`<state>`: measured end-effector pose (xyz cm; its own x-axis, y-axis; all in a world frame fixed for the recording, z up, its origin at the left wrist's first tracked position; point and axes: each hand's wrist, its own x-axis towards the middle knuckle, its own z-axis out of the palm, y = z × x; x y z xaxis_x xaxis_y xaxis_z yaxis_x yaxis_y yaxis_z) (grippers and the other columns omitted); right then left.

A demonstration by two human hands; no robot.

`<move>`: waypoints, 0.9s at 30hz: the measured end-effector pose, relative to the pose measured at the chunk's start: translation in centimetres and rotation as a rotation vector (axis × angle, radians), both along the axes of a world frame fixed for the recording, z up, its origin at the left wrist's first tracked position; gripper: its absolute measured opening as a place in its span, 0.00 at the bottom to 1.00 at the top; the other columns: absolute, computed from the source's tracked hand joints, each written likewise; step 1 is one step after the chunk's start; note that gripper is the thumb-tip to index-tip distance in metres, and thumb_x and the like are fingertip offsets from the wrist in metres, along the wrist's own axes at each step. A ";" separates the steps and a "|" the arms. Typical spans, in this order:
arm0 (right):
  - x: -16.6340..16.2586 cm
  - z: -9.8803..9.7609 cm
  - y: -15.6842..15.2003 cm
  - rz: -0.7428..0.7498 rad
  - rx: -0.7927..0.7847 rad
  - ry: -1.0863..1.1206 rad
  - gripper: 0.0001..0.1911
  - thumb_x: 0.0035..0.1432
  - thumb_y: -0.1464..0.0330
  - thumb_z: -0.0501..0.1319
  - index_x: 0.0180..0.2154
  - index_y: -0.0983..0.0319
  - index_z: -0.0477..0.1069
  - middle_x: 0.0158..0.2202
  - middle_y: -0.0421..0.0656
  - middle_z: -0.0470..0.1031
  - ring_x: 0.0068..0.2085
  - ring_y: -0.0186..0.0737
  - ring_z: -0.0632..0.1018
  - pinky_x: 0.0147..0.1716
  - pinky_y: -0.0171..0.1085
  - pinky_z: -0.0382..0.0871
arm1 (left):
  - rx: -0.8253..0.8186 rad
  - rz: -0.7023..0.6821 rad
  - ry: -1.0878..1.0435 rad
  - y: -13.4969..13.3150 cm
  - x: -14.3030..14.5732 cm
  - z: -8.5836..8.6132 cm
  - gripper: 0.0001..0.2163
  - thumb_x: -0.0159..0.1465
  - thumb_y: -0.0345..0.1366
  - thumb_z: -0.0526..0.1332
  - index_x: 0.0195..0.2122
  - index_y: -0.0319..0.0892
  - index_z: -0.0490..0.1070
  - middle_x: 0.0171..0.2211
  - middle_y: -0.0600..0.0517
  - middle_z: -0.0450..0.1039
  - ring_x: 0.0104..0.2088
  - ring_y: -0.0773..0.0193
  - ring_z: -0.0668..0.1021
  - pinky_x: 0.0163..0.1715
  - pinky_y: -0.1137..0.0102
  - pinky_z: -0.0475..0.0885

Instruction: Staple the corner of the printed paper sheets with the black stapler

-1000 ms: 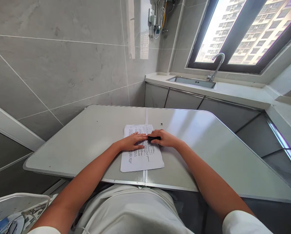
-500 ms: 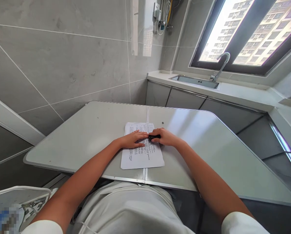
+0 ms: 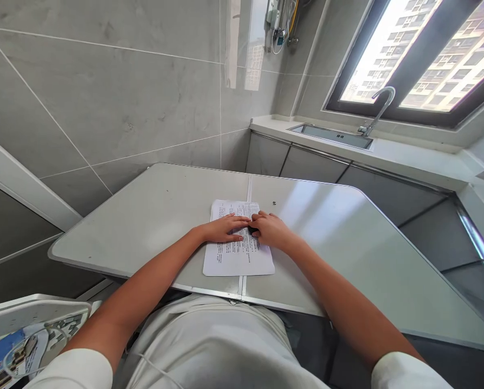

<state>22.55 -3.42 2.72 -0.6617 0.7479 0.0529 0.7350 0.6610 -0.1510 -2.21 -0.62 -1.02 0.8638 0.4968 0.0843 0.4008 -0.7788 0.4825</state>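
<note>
A printed sheet of paper lies on the grey folding table, across its middle seam. My left hand rests flat on the sheet's upper part, fingers stretched out. My right hand lies curled beside it, fingertips touching the left hand's. A small black object shows only as a dark sliver under the right hand's fingers. A tiny dark speck sits on the table just beyond the paper.
A tiled wall runs behind the table. A counter with a steel sink and tap stands at the back right under a window. A white rack with a printed item is at the lower left.
My right hand has closed over the small black object, which showed plainly between its fingers before. The view has shifted slightly; the left hand stays flat on the paper.
</note>
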 end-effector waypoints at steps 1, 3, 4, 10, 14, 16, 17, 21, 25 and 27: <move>0.4 0.0 0.3 0.025 -0.031 0.057 0.10 0.61 0.73 0.65 0.43 0.58 0.80 0.41 0.48 0.79 0.48 0.50 0.74 0.41 0.41 0.65 | 0.002 0.001 0.005 0.0 0.0 0.0 0.29 0.73 0.55 0.55 0.72 0.53 0.61 0.73 0.50 0.58 0.73 0.49 0.61 0.75 0.52 0.47; 1.7 0.2 0.9 0.094 -0.112 0.201 0.11 0.63 0.68 0.65 0.48 0.57 0.80 0.41 0.46 0.79 0.46 0.47 0.75 0.43 0.40 0.66 | 0.006 0.008 0.012 0.0 -0.1 0.0 0.29 0.73 0.55 0.55 0.71 0.53 0.62 0.73 0.49 0.58 0.72 0.49 0.62 0.75 0.52 0.47; 2.5 0.2 1.3 0.124 -0.146 0.266 0.12 0.64 0.65 0.65 0.49 0.57 0.79 0.42 0.46 0.78 0.45 0.46 0.76 0.44 0.40 0.66 | 0.008 0.013 0.014 0.0 -0.2 0.1 0.28 0.73 0.55 0.55 0.71 0.53 0.62 0.73 0.49 0.58 0.72 0.50 0.62 0.75 0.52 0.47; 6.8 -0.3 3.6 0.075 -0.308 0.282 0.19 0.57 0.54 0.70 0.44 0.60 0.79 0.40 0.44 0.78 0.39 0.43 0.75 0.39 0.38 0.65 | -0.028 -0.009 -0.006 -0.2 -0.2 0.6 0.25 0.73 0.51 0.56 0.69 0.53 0.63 0.72 0.48 0.60 0.71 0.53 0.64 0.75 0.51 0.45; 9.2 -0.6 4.6 -0.007 -0.444 0.313 0.20 0.54 0.52 0.70 0.43 0.58 0.80 0.39 0.41 0.79 0.38 0.42 0.75 0.38 0.37 0.65 | -0.055 -0.028 0.006 -0.3 -0.1 0.9 0.22 0.74 0.50 0.56 0.67 0.53 0.66 0.73 0.48 0.58 0.72 0.53 0.63 0.75 0.50 0.42; 10.3 -0.8 5.1 -0.063 -0.438 0.332 0.19 0.53 0.53 0.70 0.42 0.58 0.80 0.38 0.41 0.80 0.38 0.42 0.75 0.39 0.38 0.66 | -0.054 -0.032 0.005 -0.3 -0.2 1.0 0.21 0.74 0.49 0.56 0.66 0.54 0.67 0.73 0.49 0.58 0.72 0.52 0.62 0.75 0.50 0.42; 10.7 -1.0 5.2 -0.091 -0.427 0.344 0.19 0.52 0.54 0.70 0.41 0.58 0.80 0.38 0.41 0.80 0.38 0.42 0.74 0.39 0.38 0.66 | -0.052 -0.034 0.008 -0.3 -0.2 1.0 0.21 0.74 0.49 0.56 0.66 0.54 0.68 0.73 0.49 0.58 0.73 0.52 0.61 0.75 0.50 0.42; 11.6 -1.1 5.5 -0.133 -0.332 0.398 0.17 0.51 0.57 0.70 0.40 0.59 0.81 0.37 0.41 0.78 0.36 0.41 0.73 0.38 0.38 0.65 | -0.048 -0.036 0.029 -0.4 -0.2 1.0 0.21 0.74 0.49 0.55 0.66 0.55 0.68 0.73 0.50 0.57 0.73 0.52 0.60 0.75 0.50 0.43; 11.1 -0.1 5.1 -0.109 -0.221 0.436 0.16 0.53 0.58 0.69 0.41 0.59 0.81 0.37 0.42 0.77 0.34 0.39 0.71 0.37 0.38 0.66 | -0.043 -0.033 0.026 -0.3 -0.2 1.0 0.21 0.74 0.50 0.54 0.65 0.55 0.68 0.74 0.51 0.56 0.72 0.52 0.62 0.75 0.51 0.43; 10.7 0.3 4.8 -0.175 -0.098 0.418 0.13 0.55 0.60 0.67 0.41 0.58 0.82 0.37 0.42 0.77 0.36 0.40 0.72 0.36 0.38 0.64 | -0.037 -0.032 0.021 -0.3 -0.2 0.9 0.20 0.74 0.50 0.54 0.65 0.55 0.69 0.74 0.51 0.56 0.72 0.52 0.63 0.75 0.51 0.44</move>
